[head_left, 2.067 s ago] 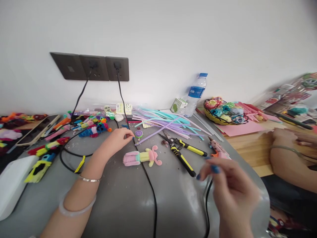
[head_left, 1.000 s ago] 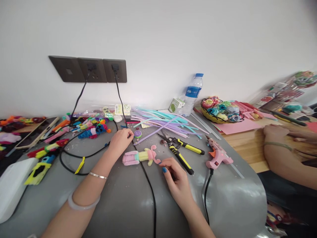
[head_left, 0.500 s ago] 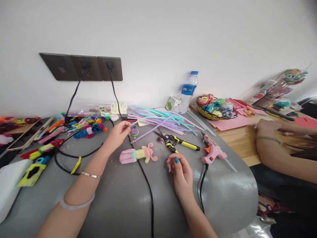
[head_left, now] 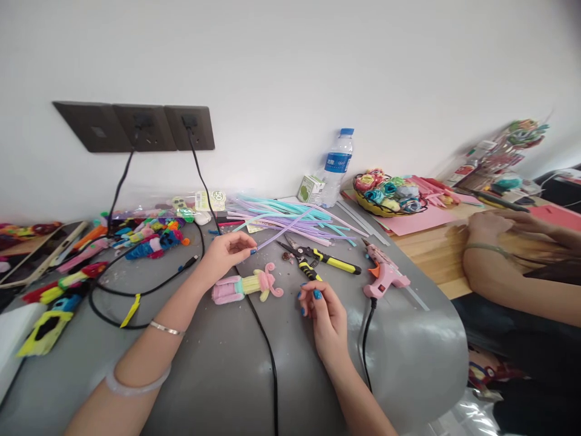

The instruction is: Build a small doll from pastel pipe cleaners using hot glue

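My left hand (head_left: 227, 257) is closed in a pinch over the near end of a purple pipe cleaner (head_left: 285, 228); the fingers hide whatever is between them. Below its fingertips lies a pipe-cleaner figure (head_left: 247, 284) in pink, yellow and mint, with curled pink ends. To the figure's right, my right hand (head_left: 327, 318) hangs with curled fingers, and their inner side is hidden. Yellow-and-black pliers (head_left: 336, 261) lie just beyond that hand. A pink glue gun (head_left: 384, 272) rests on the grey table (head_left: 204, 375) farther right.
Purple, pink and aqua pipe cleaners (head_left: 290, 212) spread along the back, near a water bottle (head_left: 338, 163). Colourful pipe-cleaner figures (head_left: 154, 242) and looped black cable (head_left: 97, 312) occupy the left. Another person's arm (head_left: 503, 272) reaches over the wooden table (head_left: 431, 266) at right.
My left hand has come down and slightly right, covering the round purple item and the pipe cleaner's near end. My right hand keeps its curled pose. The whole view has shifted slightly.
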{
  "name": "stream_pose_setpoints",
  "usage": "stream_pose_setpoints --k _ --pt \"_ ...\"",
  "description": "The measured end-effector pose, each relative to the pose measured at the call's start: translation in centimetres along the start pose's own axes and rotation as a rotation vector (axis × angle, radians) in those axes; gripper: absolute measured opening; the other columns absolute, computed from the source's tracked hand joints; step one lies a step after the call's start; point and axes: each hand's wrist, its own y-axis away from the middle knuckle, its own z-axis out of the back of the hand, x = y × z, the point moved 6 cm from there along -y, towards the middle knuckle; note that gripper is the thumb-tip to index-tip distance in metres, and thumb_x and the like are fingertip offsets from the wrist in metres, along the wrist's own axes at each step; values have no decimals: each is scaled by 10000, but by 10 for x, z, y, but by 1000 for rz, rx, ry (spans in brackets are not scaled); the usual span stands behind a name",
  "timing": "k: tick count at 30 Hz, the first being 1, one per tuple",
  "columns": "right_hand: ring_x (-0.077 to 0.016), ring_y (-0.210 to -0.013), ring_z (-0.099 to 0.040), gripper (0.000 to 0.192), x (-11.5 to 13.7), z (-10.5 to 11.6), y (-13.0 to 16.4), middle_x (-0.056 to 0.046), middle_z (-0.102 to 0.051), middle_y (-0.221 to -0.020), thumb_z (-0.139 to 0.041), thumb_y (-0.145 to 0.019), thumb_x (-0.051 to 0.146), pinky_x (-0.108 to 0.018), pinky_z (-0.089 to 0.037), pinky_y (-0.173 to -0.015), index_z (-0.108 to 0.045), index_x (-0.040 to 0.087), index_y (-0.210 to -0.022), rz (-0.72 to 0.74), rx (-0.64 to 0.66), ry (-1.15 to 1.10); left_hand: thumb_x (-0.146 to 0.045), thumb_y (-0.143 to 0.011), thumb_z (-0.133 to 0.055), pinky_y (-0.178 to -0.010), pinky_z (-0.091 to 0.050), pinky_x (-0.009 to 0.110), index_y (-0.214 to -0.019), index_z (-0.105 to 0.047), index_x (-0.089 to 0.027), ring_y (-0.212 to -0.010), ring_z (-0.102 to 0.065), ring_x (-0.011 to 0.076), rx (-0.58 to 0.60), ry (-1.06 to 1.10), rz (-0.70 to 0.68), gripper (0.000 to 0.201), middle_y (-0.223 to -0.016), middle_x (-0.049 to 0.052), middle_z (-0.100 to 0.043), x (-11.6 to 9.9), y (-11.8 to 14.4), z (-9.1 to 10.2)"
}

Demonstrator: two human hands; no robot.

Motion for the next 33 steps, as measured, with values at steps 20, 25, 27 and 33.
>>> stream_pose_setpoints --k 20,25,27,33 --pt "-101 -546 -487 273 1 -3 -1 -7 -605 -746 -510 -990 412 -229 -410 -519 -660 196 -914 39 18 -55 -381 -838 -579 -609 -433 255 -840 -599 -192 -699 -540 149 -44 -175 -67 190 -804 17 -594 -7 1 6" --pt "-109 -562 -514 254 8 -4 3 -7 -629 -742 -460 -1009 350 -222 -421 -529 -651 203 -929 74 62 54 -400 -827 -596 -608 -436 251 -864 -622 -175 -683 -533 137 -29 -135 -13 230 -822 24 -607 0 -1 7" --pt "-120 -591 -547 242 18 -15 10 -14 -667 -749 -449 -1009 305 -227 -435 -555 -657 207 -935 101 193 149 -427 -828 -598 -588 -439 251 -883 -629 -170 -680 -542 141 17 -123 34 264 -817 29 -614 2 1 5" --pt "-137 -712 -637 328 37 -61 48 -42 -723 -940 -466 -946 182 -238 -503 -655 -649 221 -1215 3 566 293 -479 -854 -591 -577 -503 249 -870 -573 -186 -790 -631 184 191 -50 189 293 -822 31 -625 4 15 0"
